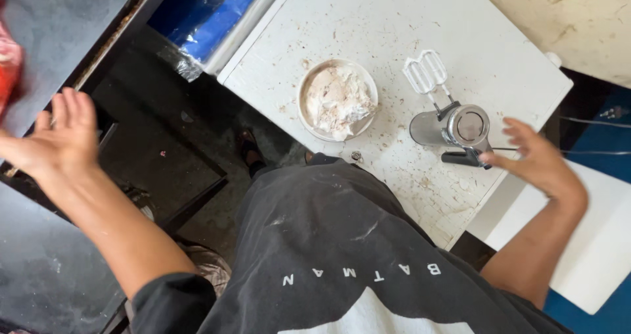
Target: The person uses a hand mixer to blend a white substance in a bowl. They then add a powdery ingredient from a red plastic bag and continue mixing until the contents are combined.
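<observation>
Bowl [337, 99] on white table [499, 58], holding pale lumpy dough | hand mixer [450, 125] lying beside | right hand [536, 158] open, near mixer | left hand [59, 140] open, empty.

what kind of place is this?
Probably a small home or workshop kitchen corner. A bowl of whitish mix and a hand mixer with white beaters sit on a crumb-spattered white table; the right hand is nearest the mixer.

left hand [56, 140] raised with fingers spread, empty grip, right hand [536, 156] open, both arms stretched outward
</observation>
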